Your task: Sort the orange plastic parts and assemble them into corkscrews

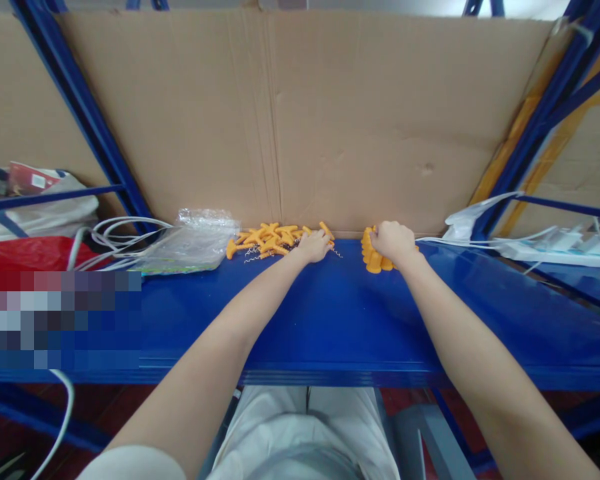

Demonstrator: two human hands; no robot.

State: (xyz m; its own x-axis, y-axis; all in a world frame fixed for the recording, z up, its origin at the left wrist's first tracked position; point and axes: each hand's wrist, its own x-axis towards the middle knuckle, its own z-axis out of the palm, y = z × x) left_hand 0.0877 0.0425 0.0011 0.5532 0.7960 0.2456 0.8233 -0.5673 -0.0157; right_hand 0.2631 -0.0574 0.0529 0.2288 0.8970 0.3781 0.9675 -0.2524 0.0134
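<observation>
A heap of orange-handled corkscrews (267,237) with wavy metal spirals lies against the cardboard at the back of the blue shelf. At the heap's right end, my left hand (316,246) has its fingers curled down around a corkscrew; an orange end and a spiral show beside the fingertips. Farther right stands a tight cluster of orange rounded pieces (374,261), several side by side. My right hand (394,241) is closed over the top of this cluster, covering part of it. What lies inside its fingers is hidden.
A cardboard panel (355,120) closes off the back. Left of the heap lie clear plastic bags (185,247), white cables (115,233) and a red bag (35,253). White power strips (555,248) sit at the right. Blue posts (90,120) frame both sides.
</observation>
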